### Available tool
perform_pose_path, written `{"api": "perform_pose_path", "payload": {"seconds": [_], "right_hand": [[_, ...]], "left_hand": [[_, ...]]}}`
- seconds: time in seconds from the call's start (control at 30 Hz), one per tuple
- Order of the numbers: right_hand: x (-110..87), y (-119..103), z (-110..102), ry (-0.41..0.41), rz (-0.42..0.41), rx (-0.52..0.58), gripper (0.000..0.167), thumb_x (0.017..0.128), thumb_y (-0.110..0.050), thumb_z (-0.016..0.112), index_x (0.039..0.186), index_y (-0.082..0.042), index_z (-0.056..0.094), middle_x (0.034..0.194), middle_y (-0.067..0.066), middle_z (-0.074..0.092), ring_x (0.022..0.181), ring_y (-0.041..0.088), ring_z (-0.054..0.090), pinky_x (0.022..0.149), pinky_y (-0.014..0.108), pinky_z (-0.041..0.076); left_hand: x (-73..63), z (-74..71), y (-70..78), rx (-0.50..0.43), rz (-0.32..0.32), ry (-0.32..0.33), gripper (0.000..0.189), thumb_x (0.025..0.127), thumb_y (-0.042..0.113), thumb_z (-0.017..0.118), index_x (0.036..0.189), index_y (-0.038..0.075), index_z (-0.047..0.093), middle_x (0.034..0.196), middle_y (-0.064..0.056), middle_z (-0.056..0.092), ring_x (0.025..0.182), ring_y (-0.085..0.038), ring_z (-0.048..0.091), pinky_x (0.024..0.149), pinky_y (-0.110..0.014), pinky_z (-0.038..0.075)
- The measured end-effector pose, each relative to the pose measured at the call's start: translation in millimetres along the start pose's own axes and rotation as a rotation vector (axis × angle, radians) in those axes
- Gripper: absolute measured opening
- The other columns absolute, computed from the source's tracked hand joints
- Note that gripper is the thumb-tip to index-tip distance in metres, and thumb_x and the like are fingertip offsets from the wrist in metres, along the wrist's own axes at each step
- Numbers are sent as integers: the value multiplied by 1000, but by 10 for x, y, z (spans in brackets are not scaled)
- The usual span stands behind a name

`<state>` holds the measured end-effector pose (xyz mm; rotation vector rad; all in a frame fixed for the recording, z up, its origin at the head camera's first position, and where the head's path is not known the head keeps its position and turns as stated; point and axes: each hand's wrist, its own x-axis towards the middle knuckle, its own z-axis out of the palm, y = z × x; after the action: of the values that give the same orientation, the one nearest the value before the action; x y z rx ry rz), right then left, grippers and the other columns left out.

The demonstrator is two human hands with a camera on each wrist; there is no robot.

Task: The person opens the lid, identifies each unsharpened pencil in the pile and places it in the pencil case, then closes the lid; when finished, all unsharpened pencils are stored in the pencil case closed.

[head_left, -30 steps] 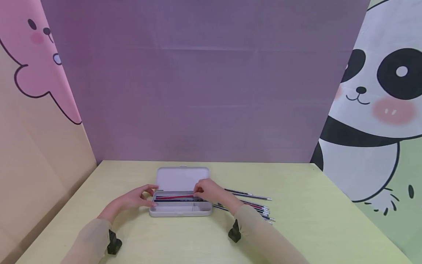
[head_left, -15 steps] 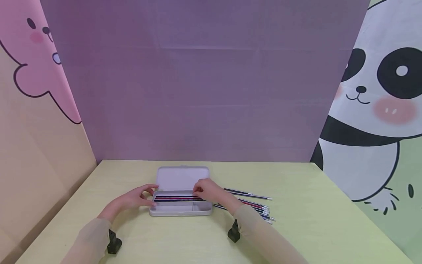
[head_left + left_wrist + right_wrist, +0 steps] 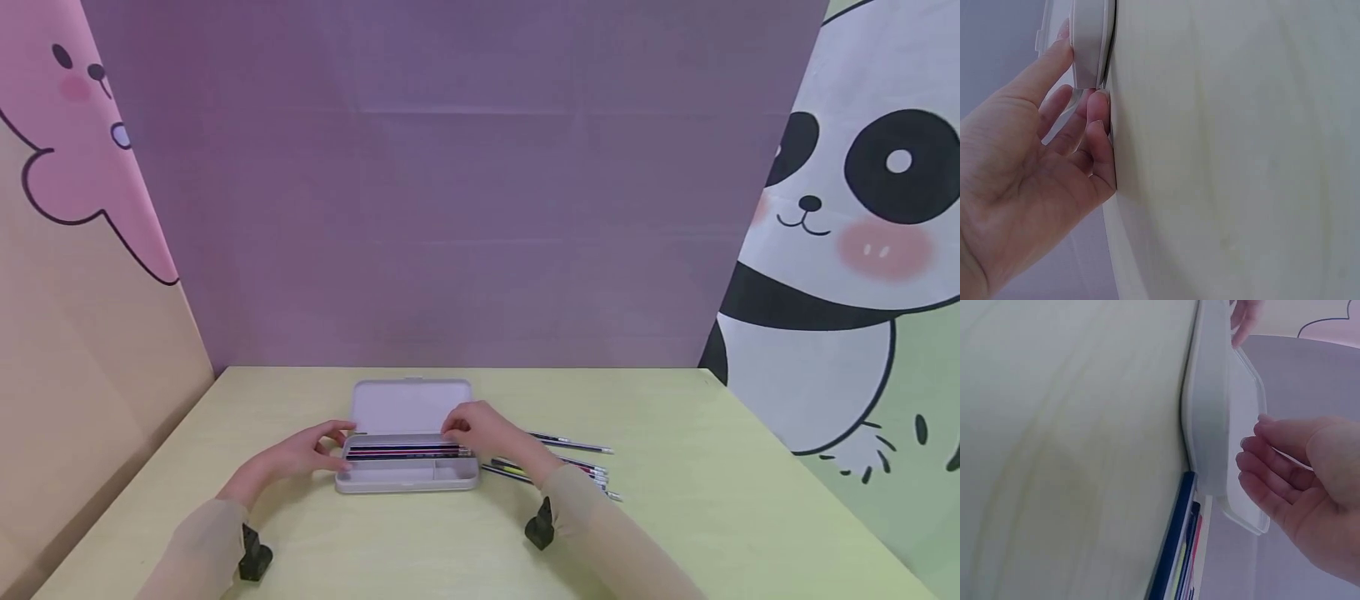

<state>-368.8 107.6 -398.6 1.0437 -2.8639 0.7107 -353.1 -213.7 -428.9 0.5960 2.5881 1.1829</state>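
A white pencil case (image 3: 386,476) lies on the table, its lid (image 3: 408,407) raised back on the far side. Several dark and red-striped pencils (image 3: 405,452) rest side by side in its long rear compartment. My left hand (image 3: 300,452) holds the case's left end; the left wrist view has the thumb on its edge and the fingers curled at the end wall. Over the right part of the case is my right hand (image 3: 476,425), fingers bent loosely with nothing between them. In the right wrist view, the fingertips (image 3: 1244,444) show in front of the raised lid.
Several loose pencils (image 3: 592,468) lie right of the case, partly hidden by the right forearm. Two more pencils (image 3: 577,444) lie behind them. The case's front has a long compartment and a small one (image 3: 453,471). A purple backdrop (image 3: 465,208) stands behind the table.
The slanted red pencil from the earliest frame now lies level among the others in the case. My right hand has let go and moved up slightly. The left hand keeps its hold.
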Motion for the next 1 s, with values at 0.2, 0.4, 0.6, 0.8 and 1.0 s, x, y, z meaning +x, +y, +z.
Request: {"api": "perform_pose_path", "payload": {"seconds": [0.2,0.4,0.6,0.8,1.0], "right_hand": [[-80,11,-70,32,-17,63,15,90,-11,61,101,-3,69,93,5,69,82,14,62,75,26,50],[-162,17,-122,52,-26,89,16,89,-13,63,101,-3,68,92,5,69,81,14,63,73,23,50],[-275,55,-189,68,7,83,15,89,-15,65,99,-6,69,91,2,69,80,11,62,72,22,50],[-422,139,-268,68,10,78,16,88,-15,65,100,-5,69,91,3,68,80,13,62,72,22,50],[-533,269,-323,68,28,77,19,88,-16,65,101,-3,68,92,4,69,81,13,63,75,23,51]], "left_hand": [[-2,1,-5,4,3,-3,71,81,26,73,140,7,38,118,-12,50,94,-22,53,80,-34,42],[-20,5,16,6,-10,1,72,80,27,74,140,8,39,118,-12,50,95,-22,53,80,-35,43],[-15,5,15,-1,-8,2,71,81,26,74,140,8,39,118,-12,49,94,-22,52,78,-33,42],[-14,-1,15,0,11,-2,71,81,26,74,140,7,39,118,-13,49,94,-22,53,79,-33,42],[-10,-4,-11,2,17,1,70,81,26,73,139,7,39,117,-13,50,93,-22,53,80,-34,41]]}}
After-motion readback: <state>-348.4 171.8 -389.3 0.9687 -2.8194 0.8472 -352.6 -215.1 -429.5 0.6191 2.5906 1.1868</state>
